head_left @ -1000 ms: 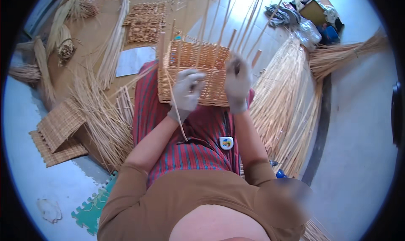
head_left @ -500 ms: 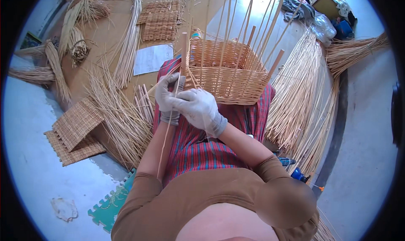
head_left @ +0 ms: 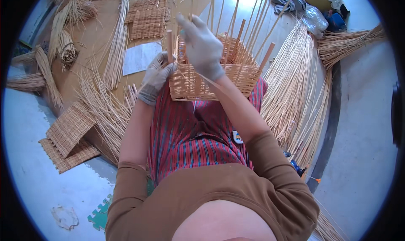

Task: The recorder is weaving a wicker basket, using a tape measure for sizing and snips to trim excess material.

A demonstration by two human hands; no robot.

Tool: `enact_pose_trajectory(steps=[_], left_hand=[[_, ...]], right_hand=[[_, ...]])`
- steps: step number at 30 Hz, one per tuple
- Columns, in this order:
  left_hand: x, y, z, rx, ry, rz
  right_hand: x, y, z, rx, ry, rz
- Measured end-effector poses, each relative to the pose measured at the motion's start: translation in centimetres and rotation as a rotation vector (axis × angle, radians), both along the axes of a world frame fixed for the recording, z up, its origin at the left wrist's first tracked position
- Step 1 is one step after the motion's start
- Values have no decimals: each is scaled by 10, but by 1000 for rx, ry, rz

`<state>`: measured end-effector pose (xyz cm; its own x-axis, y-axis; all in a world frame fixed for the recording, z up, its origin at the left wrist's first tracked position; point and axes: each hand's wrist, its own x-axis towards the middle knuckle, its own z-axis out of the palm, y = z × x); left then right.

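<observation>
A half-woven wicker basket rests on my lap, with tall thin wicker rods rising from its walls and thick wooden posts at its corners. In a pale glove, my left hand grips the near left corner of the basket, its fingers by the corner post. My right hand, also gloved, is raised over the basket. Its fingers close around an upright wicker rod at the left side. A thin weaving strand runs from the left corner across my right wrist.
Long loose wicker bundles lie to the right, others to the left. Woven panels lie at the left and another panel at the back. A white sheet lies beside the basket. Plastic bags sit at the back right.
My hands, earlier together at the left corner post, have separated. The right moved up and forward over the basket; the left slid down onto the corner. The view shifted slightly.
</observation>
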<state>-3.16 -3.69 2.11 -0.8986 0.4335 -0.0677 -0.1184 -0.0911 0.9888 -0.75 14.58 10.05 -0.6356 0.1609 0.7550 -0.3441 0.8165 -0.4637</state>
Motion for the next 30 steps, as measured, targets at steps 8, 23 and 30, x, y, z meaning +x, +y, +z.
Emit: enact_pose_trajectory(steps=[8,23,30], left_hand=[[56,32,0,-134,288,633],[95,95,27,-768,857,69],[88,43,26,-260,976,648]], right_hand=[[99,66,-51,-913,-244,4],[97,58,9,-407,-172,-21],[146,-16,24,43,-239,294]])
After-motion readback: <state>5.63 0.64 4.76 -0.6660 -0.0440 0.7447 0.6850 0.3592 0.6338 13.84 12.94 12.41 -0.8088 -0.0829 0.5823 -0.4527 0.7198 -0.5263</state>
